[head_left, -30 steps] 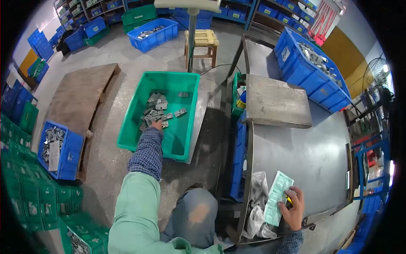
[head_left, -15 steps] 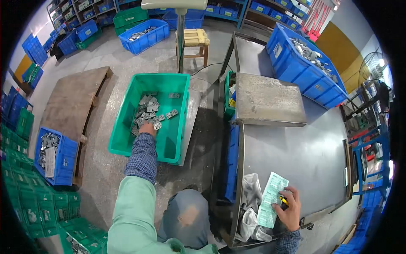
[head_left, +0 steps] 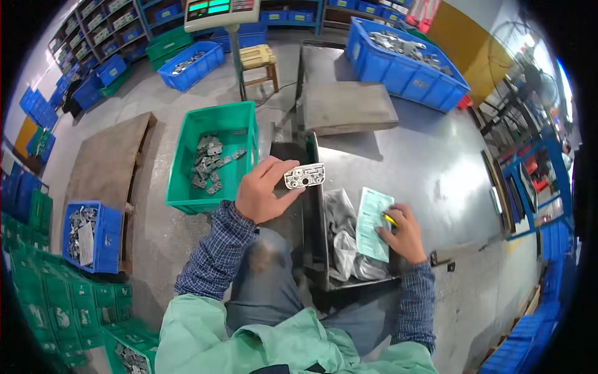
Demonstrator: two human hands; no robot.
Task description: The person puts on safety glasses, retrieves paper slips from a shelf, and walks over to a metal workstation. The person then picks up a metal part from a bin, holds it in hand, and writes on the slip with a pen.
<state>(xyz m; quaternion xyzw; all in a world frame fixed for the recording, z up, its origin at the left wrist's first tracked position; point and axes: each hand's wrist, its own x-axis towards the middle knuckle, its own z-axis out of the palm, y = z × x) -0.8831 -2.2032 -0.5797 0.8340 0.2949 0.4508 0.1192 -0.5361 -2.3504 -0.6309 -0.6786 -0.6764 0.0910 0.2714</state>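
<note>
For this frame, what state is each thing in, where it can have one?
Left hand: pinching flat silver metal part
Flat silver metal part: held up, outside the bin
Right hand: holding yellow pen
Yellow pen: gripped
Pale green printed slip: unfolded
Deep green plastic bin: open, partly filled
Digital scale: display lit
Large blue plastic crate: open, loaded
Grey-white cloth: crumpled

Bright glare at right; edges curve, darken.
</note>
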